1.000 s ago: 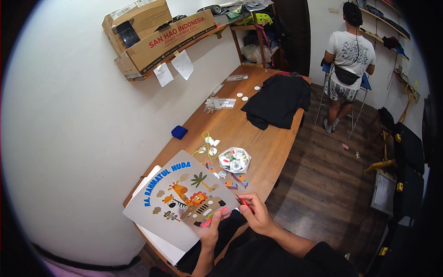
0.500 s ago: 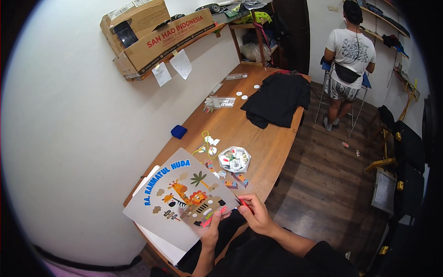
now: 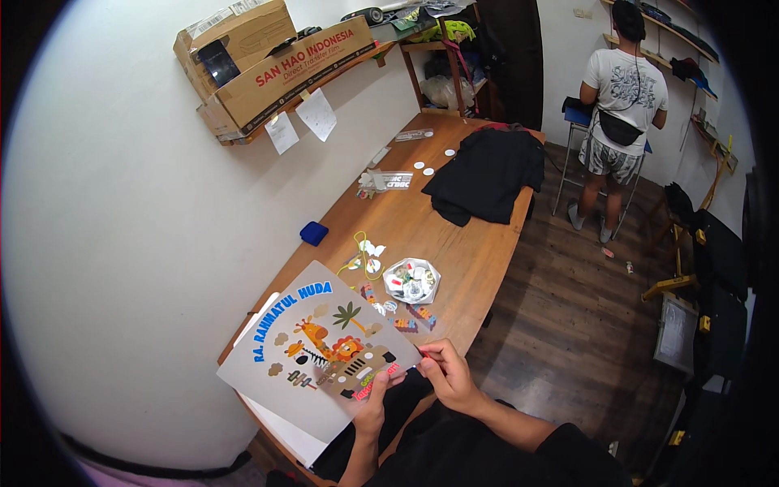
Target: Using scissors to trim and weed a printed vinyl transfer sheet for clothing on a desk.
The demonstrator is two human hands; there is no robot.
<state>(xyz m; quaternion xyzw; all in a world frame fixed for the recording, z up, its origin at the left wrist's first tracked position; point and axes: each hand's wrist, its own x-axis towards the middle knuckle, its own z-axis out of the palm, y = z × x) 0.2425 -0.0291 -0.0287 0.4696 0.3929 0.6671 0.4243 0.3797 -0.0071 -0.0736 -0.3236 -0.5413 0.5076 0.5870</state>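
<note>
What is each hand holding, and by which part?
Left hand: the sheet, by its edge nearest the person, thumb on top. Right hand: a red tool, mostly hidden; which part is gripped cannot be told.

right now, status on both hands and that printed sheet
Left hand holding printed sheet. Right hand gripping small red tool by sheet's edge. Bowl on table beyond.

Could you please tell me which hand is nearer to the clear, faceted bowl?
Right. In the picture, the right hand is below and right of the bowl; the left hand is lower and to its left.
</note>
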